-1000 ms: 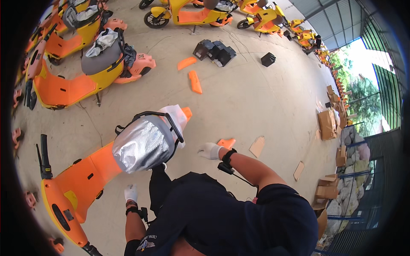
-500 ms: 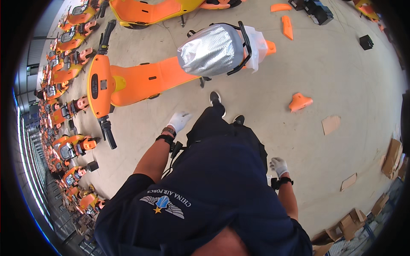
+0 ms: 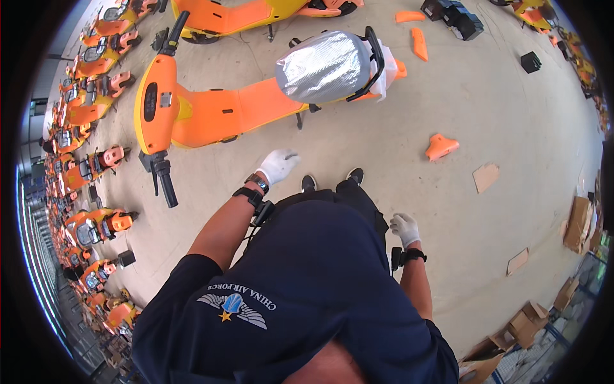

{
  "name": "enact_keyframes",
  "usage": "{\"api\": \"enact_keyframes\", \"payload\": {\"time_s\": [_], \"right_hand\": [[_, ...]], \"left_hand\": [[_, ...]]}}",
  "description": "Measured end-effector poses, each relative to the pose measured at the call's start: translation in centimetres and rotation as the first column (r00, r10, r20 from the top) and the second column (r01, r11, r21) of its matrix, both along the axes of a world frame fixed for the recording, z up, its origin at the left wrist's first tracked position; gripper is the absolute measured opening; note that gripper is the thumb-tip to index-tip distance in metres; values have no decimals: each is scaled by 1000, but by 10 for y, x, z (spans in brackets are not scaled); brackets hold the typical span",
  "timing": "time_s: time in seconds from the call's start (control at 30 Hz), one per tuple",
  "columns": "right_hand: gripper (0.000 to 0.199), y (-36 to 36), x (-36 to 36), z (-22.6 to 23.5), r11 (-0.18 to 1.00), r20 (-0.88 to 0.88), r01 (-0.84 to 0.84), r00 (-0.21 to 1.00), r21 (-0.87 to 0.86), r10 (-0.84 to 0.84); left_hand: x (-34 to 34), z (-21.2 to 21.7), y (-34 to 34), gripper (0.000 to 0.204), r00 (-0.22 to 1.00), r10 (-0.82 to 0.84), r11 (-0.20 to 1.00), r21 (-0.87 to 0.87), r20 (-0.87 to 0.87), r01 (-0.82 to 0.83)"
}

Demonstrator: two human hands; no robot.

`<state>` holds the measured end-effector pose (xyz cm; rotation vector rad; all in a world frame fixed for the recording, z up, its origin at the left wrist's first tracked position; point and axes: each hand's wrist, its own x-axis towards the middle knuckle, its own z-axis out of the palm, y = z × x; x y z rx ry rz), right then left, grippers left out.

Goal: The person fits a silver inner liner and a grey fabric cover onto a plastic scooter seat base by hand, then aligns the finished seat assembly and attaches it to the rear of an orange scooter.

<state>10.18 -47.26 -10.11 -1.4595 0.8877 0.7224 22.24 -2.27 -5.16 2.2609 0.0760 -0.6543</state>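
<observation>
My left hand (image 3: 279,166), in a white glove, is held out over the floor with its fingers stretched and nothing in them. It is nearest to an orange and yellow electric scooter (image 3: 240,114) but apart from it. The scooter's seat (image 3: 325,66) is wrapped in silvery film, and a black rear rail (image 3: 377,63) curves behind it. At my right side hangs my gloved right hand (image 3: 405,228), its fingers loosely bent and apart, holding nothing. The handlebar grip (image 3: 167,184) on the scooter's near side points toward me.
Rows of similar scooters (image 3: 89,227) line the left side. Another scooter (image 3: 233,18) stands beyond the near one. Loose orange panels (image 3: 441,147) and cardboard pieces (image 3: 486,177) lie to the right. Black boxes (image 3: 464,24) sit far right; cartons (image 3: 527,323) lie at the lower right.
My feet have shifted, now nearly side by side. My left hand has moved slightly forward and right; my right hand has swung forward. The scooter's handlebar appears turned.
</observation>
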Motion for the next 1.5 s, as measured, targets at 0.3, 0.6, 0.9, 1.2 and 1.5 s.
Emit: {"api": "enact_keyframes", "payload": {"time_s": [0.3, 0.6, 0.9, 1.2, 1.5], "right_hand": [[24, 52, -9, 1, 989, -47, -145, 988, 18, 146], [25, 47, 42, 26, 967, -88, -239, 969, -84, 232], [41, 76, 208, 59, 850, 150, -474, 846, -229, 512], [59, 177, 441, -4, 669, 497, -519, 448, -532, 743], [66, 206, 527, -67, 895, 304, -301, 864, -330, 402]], "left_hand": [[-146, -62, 127, 40, 829, 436, 899, 126, -350, -419], [-153, -73, 149, 40, 705, 604, 784, 116, -371, -610], [-22, -93, 91, 47, 794, 545, 824, -4, -268, -567], [139, -58, 32, 70, 659, 731, 662, -49, -178, -748], [213, -56, 44, 71, 557, 794, 523, -194, -243, -830]]}}
